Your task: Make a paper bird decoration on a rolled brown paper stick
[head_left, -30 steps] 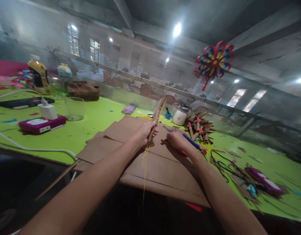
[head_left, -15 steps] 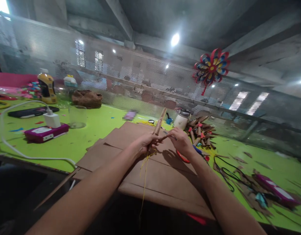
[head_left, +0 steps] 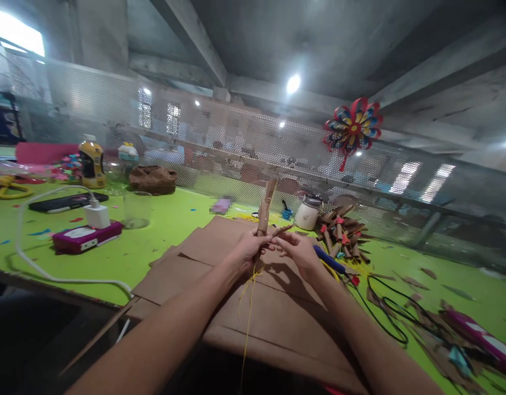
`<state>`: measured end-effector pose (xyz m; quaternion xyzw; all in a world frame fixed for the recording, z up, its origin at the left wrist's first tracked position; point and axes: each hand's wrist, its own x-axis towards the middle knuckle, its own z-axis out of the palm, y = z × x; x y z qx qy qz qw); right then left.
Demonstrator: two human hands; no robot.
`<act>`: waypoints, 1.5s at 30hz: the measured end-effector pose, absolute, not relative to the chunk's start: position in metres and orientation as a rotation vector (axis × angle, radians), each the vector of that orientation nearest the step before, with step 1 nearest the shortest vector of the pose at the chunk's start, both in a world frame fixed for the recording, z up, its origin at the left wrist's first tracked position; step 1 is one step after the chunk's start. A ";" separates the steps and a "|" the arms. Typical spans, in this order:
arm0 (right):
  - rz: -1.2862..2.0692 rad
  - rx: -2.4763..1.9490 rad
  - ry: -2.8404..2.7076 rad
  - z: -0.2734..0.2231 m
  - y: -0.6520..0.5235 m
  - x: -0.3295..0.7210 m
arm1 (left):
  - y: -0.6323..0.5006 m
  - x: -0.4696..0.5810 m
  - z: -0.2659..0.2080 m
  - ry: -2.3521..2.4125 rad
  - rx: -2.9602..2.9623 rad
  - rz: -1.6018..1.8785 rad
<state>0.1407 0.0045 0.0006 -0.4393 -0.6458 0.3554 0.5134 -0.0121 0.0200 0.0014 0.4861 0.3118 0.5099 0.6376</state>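
Observation:
My left hand (head_left: pixel 249 247) is closed round the lower part of a rolled brown paper tube (head_left: pixel 266 211), which stands nearly upright with a split, ragged top. Yellow string (head_left: pixel 249 285) is tied below that hand, and its loose end hangs past the front of the brown paper sheets (head_left: pixel 228 307). Against the tube, my right hand (head_left: pixel 297 249) pinches a narrow brown paper strip (head_left: pixel 283 230); the fingertips of both hands almost meet. Beside the right wrist lies a tool with a blue handle (head_left: pixel 330 260), partly hidden by the forearm.
Behind on the right are a pile of small paper rolls (head_left: pixel 345 233) and a white jar (head_left: pixel 308 213). A black cable (head_left: pixel 394 312) and paper scraps lie to the right. Leftward are a purple power strip (head_left: pixel 86 237), a clear cup (head_left: pixel 137 211) and a phone (head_left: pixel 67 202).
My right hand has shifted its grip on the strip, its fingers now lower and nearer my left hand. The tube stands more upright. The whole view has shifted slightly.

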 end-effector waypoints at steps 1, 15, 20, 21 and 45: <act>0.875 -1.008 -1.537 0.000 0.004 0.138 | 0.019 -0.011 0.001 0.706 1.134 1.169; 0.743 -0.876 -1.452 0.007 0.000 0.141 | 0.006 0.003 0.002 0.777 1.541 1.369; 0.712 -0.888 -1.412 0.013 0.002 0.154 | 0.010 0.002 -0.003 0.981 1.717 1.416; 0.695 -0.888 -1.411 0.016 0.001 0.157 | 0.009 0.002 -0.002 0.976 1.714 1.410; 0.532 -0.859 -1.584 0.047 -0.019 0.175 | 0.005 0.006 -0.002 0.515 1.538 1.011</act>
